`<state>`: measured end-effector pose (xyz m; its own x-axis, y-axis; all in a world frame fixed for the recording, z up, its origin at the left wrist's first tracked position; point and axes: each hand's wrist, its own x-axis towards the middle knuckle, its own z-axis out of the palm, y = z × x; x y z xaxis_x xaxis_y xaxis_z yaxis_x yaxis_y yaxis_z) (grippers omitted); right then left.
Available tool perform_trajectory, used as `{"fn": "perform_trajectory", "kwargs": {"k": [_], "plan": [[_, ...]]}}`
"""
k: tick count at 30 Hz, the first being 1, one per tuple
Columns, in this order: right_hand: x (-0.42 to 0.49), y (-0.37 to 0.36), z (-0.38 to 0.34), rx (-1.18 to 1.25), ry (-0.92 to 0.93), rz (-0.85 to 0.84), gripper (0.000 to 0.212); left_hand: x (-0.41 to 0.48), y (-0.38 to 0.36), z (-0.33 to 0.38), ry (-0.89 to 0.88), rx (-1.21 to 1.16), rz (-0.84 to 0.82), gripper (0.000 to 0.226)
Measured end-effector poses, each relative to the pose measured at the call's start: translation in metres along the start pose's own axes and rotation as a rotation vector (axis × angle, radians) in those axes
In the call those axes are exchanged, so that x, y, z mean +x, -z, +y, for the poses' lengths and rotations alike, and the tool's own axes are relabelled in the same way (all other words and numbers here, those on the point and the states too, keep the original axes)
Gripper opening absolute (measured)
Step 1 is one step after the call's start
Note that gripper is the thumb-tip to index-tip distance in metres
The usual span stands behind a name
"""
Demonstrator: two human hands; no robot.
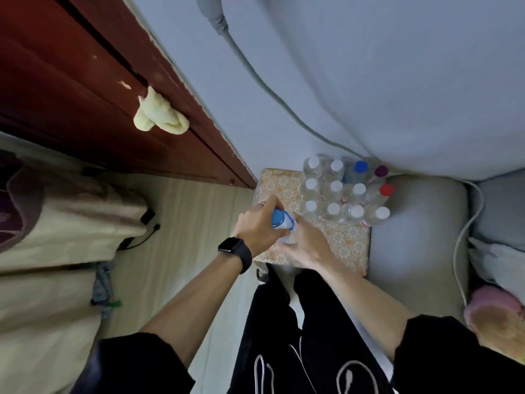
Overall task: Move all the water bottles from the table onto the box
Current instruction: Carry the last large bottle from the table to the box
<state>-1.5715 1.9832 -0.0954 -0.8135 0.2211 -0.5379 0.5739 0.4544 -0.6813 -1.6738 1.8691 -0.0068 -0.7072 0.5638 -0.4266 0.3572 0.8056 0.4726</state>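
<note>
A box with a yellow floral top stands below me against the wall. Several clear water bottles stand upright in rows on its far half, most with white caps, one with a blue cap, one purple, one red. Over the box's near left part I hold a bottle with a blue label. My left hand, with a black watch on the wrist, grips its upper part. My right hand holds its lower part. The bottle's cap is hidden.
A dark red wooden door with a pale cloth on its handle is at the left. A grey cushioned seat lies right of the box, and a grey cable runs down the wall. Bedding is at the far left.
</note>
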Motion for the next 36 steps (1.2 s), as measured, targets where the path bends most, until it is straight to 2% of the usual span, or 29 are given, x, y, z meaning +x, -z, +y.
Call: {"fn": "perform_trajectory", "kwargs": {"k": [2, 5, 7, 9, 13, 16, 19, 23, 28, 33, 36], "plan": [[0.016, 0.011, 0.019, -0.191, -0.017, 0.049, 0.071, 0.020, -0.007, -0.005, -0.051, 0.084, -0.057, 0.041], [0.037, 0.023, 0.048, -0.416, -0.029, 0.219, 0.065, 0.056, -0.019, -0.017, -0.135, 0.151, -0.123, 0.039], [0.047, 0.027, 0.058, -0.483, -0.039, 0.310, 0.068, 0.078, -0.026, -0.025, -0.186, 0.176, -0.160, 0.039], [0.058, 0.027, 0.065, -0.517, -0.061, 0.328, 0.075, 0.098, -0.030, -0.032, -0.227, 0.205, -0.185, 0.042], [0.083, 0.022, 0.079, -0.548, -0.132, 0.273, 0.080, 0.123, -0.036, -0.043, -0.310, 0.277, -0.223, 0.045], [0.091, 0.014, 0.089, -0.539, -0.127, 0.313, 0.081, 0.134, -0.040, -0.046, -0.329, 0.275, -0.234, 0.046], [0.091, 0.006, 0.094, -0.520, -0.117, 0.379, 0.081, 0.144, -0.036, -0.039, -0.378, 0.345, -0.214, 0.037], [0.092, 0.005, 0.091, -0.507, -0.131, 0.370, 0.080, 0.145, -0.018, -0.033, -0.302, 0.463, -0.040, 0.040], [0.091, 0.007, 0.090, -0.499, -0.146, 0.354, 0.078, 0.134, -0.022, -0.028, -0.225, 0.682, -0.075, 0.043], [0.092, 0.006, 0.092, -0.467, -0.122, 0.378, 0.079, 0.140, -0.026, -0.023, -0.322, 0.801, -0.088, 0.043], [0.093, 0.005, 0.093, -0.449, -0.123, 0.370, 0.079, 0.150, -0.017, -0.024, -0.312, 0.798, -0.110, 0.046]]}}
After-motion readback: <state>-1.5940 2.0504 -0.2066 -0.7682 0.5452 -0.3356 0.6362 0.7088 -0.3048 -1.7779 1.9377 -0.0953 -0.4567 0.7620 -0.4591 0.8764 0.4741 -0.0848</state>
